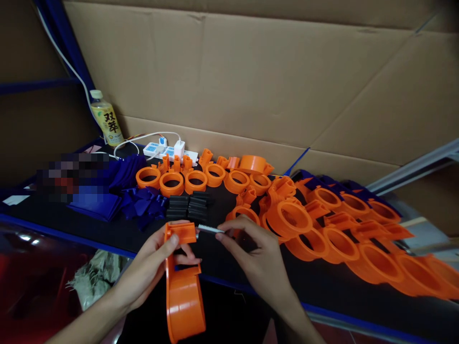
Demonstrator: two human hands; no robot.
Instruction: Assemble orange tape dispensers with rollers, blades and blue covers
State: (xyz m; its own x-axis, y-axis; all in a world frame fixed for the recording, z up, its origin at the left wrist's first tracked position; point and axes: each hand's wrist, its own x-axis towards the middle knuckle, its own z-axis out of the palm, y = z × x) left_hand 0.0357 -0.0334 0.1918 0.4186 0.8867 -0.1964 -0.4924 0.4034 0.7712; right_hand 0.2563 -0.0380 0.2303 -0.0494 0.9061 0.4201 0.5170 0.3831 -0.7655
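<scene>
Both hands on one orange tape dispenser [184, 296] at the near edge of the worktop [107, 224]

Left hand [154, 267] has its grip closed round the dispenser's neck, thumb on top of the head block, the body hanging down past the worktop's front edge; right hand [254, 258] pinches a small toothed strip [210, 230] in a narrow grip between thumb and fingertips, its far end touching the dispenser's head; just behind sit stacked black pieces [188, 206] and a heap of blue pieces [143, 203]; loads more orange shells [340, 239] spread to the right; power strip [168, 150] and bottle [106, 119] at the back.
</scene>
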